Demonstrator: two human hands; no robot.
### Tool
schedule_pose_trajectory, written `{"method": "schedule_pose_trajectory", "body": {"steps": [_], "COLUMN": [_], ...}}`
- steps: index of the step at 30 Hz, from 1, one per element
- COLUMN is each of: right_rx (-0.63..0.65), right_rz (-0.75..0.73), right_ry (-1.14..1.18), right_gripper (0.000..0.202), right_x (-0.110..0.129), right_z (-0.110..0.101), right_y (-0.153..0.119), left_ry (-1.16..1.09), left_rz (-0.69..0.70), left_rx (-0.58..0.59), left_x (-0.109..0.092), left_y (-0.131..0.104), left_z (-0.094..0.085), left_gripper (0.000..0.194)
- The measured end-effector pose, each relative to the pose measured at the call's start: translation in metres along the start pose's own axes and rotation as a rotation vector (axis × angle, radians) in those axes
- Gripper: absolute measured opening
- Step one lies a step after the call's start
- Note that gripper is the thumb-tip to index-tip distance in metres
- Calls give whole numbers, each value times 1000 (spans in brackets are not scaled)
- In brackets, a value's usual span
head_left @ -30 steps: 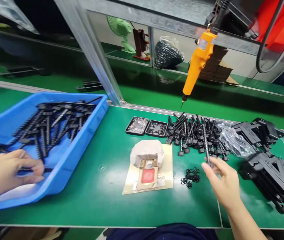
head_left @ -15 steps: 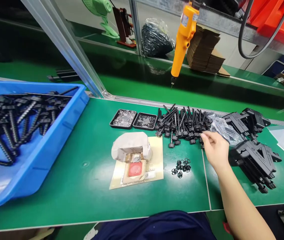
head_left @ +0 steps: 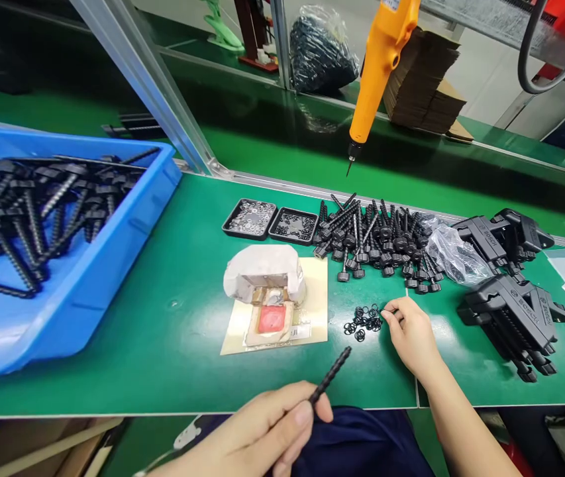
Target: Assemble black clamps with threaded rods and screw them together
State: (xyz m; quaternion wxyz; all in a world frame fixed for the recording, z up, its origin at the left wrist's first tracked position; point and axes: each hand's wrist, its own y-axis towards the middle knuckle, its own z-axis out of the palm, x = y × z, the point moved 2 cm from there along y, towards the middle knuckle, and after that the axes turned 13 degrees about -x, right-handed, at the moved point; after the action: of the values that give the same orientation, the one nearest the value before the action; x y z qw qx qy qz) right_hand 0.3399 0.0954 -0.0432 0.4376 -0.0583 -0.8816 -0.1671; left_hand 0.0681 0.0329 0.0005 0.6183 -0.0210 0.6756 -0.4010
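My left hand (head_left: 277,424) is closed around a black threaded rod (head_left: 332,373) at the front edge of the bench; its far end points up and to the right. The part inside my fist is hidden. At the right side of a small heap of black rubber rings (head_left: 364,320), my right hand (head_left: 412,336) has thumb and forefinger pinched together. Whether a ring is between those fingertips cannot be made out. Behind the rings lies a pile of black threaded rods with knobs (head_left: 386,242). A pale block-shaped fixture (head_left: 265,264) with a red pad (head_left: 272,319) stands left of the rings.
A blue bin (head_left: 113,281) of black threaded rods fills the left. Two small black trays (head_left: 228,229) hold tiny parts. An orange electric screwdriver (head_left: 376,79) hangs above the bench. Black BOSCH-marked housings (head_left: 520,315) and a clear plastic bag (head_left: 454,252) are at the right.
My right hand has moved from the rod pile toward me to the rings. My left hand has come into view with a threaded rod. The view has shifted slightly.
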Motion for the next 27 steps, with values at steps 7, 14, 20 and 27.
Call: {"method": "schedule_pose_trajectory", "body": {"steps": [7, 14, 20, 27], "right_rx": [239, 329, 393, 480], "right_rz": [199, 335, 369, 308], "right_ry": [463, 761, 895, 832], "right_gripper": [22, 17, 22, 33], "right_x": [49, 60, 66, 80], "right_z": [-20, -16, -2, -2], "right_y": [-28, -37, -39, -44], "left_ry": [-25, -14, 51, -31], "left_rz": [-49, -5, 145, 155], "left_rx": [73, 35, 49, -3], "left_x": [-20, -20, -26, -29], "left_y": [18, 14, 14, 11], "left_z": [23, 20, 16, 16], "left_gripper": [73, 70, 64, 62]}}
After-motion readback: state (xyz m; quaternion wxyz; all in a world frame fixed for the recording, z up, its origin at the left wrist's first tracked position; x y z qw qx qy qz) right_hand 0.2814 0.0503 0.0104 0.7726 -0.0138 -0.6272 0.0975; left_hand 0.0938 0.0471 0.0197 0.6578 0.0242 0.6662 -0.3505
